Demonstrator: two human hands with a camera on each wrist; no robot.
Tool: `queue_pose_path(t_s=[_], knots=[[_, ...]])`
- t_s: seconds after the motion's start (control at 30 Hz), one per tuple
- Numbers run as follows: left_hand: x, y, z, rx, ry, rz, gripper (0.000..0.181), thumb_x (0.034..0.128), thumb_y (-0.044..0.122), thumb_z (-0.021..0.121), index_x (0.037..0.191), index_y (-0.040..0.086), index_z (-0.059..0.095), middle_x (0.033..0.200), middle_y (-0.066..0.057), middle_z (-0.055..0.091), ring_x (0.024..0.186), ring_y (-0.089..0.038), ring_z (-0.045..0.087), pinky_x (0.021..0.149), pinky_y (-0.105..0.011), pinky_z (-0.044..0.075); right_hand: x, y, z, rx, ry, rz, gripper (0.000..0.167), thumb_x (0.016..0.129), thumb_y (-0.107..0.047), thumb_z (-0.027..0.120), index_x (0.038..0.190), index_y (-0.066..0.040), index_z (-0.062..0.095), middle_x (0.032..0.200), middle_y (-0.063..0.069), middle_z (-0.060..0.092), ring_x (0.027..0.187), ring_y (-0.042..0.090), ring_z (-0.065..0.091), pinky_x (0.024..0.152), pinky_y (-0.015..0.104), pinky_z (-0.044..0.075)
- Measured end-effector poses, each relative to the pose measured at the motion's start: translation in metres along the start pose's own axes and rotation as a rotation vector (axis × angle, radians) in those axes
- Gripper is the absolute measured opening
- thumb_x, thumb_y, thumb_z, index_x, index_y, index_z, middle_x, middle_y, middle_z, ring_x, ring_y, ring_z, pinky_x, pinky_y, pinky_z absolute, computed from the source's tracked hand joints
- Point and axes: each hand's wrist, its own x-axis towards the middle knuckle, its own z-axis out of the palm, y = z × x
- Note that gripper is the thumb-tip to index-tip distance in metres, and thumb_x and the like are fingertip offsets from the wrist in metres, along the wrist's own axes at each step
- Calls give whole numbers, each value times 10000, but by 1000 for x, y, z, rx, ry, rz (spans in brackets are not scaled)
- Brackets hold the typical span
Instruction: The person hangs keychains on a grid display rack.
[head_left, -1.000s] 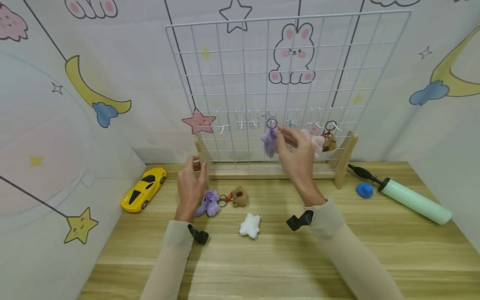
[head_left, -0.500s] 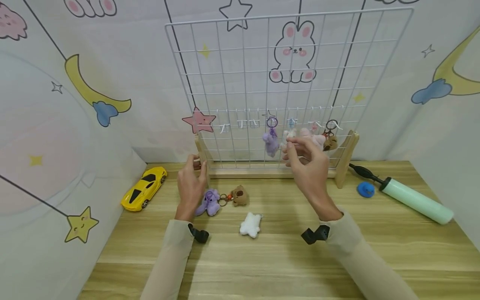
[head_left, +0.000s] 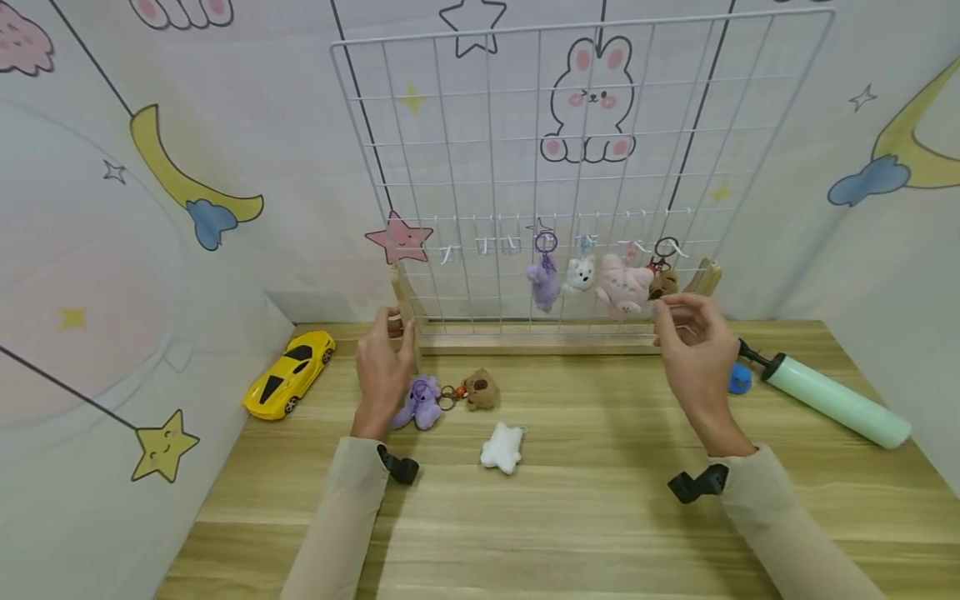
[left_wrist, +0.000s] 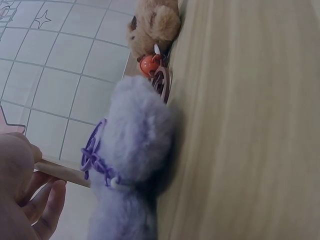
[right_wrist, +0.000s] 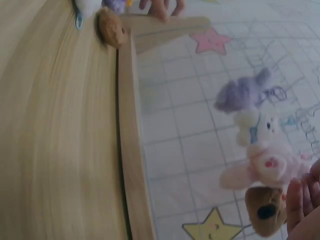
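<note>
Purple plush (head_left: 543,287) hangs at the centre of the frame on the rack (head_left: 537,137), ring on top, long axis near upright, lower end pointing down. To its right hang a white bear (head_left: 580,275), a pink plush (head_left: 625,287) and a brown plush (head_left: 663,283). The hands are well apart. At centre left, the left hand (head_left: 382,358) grips the left post (head_left: 406,293). At centre right, the right hand (head_left: 693,342) is free, fingers loosely bent, tips just below the brown plush; whether they touch it cannot be told. Below centre, a second purple plush (head_left: 422,404), a second brown plush (head_left: 481,389) and a white plush (head_left: 502,448), loop to the upper right, lie on the table (head_left: 570,517).
</note>
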Motion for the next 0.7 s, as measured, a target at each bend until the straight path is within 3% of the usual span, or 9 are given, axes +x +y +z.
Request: queue_pose_path(t_s=[0.1, 0.17, 0.27, 0.47, 0.57, 0.7], knots=[[1, 0, 1, 2, 2, -1, 264, 1079, 272, 700, 1258, 78, 690, 1119, -187, 822, 1026, -372, 794, 872, -560, 637, 7, 15, -13, -5, 142, 65, 230, 1037, -129, 722, 1194, 29, 660, 950, -79, 644, 801, 23, 614, 720, 144, 518], [0, 0, 1, -1, 2, -3, 268, 1077, 272, 704, 1260, 77, 690, 1122, -190, 822, 1025, -373, 795, 876, -558, 640, 12, 26, -21, -35, 215, 92, 243, 1026, -136, 739, 1200, -2, 637, 976, -93, 605, 833, 22, 588, 757, 151, 497], [-1, 1, 2, -12, 3, -8, 272, 1071, 265, 712, 1258, 69, 692, 1126, -196, 821, 1023, -372, 797, 866, -552, 654, 15, 41, -31, -97, 254, 130, 304, 1007, -143, 762, 1250, -29, 618, 1030, -81, 582, 883, 64, 595, 804, 167, 511], [-2, 0, 5, -12, 6, 4, 277, 1077, 268, 703, 1262, 61, 690, 1129, -196, 821, 1024, -367, 799, 846, -550, 663, 14, 59, -43, -233, 105, 214, 484, 1010, -276, 775, 1414, -64, 615, 1201, -46, 618, 1104, 129, 623, 919, 206, 553], [-1, -1, 5, -9, 13, 5, 281, 1076, 269, 704, 1270, 67, 691, 1133, -193, 821, 1025, -366, 800, 867, -557, 655, 14, 67, -44, -282, 28, 248, 504, 1031, -343, 744, 1455, -102, 616, 1280, 14, 653, 1149, 108, 624, 944, 192, 560], [1, -1, 3, -22, 2, -8, 294, 1074, 270, 708, 1289, 71, 690, 1167, -188, 816, 1047, -366, 798, 918, -563, 644, 13, 73, -47, -328, -11, 259, 476, 1052, -322, 717, 1462, -96, 628, 1323, 99, 708, 1174, 151, 674, 974, 213, 602]])
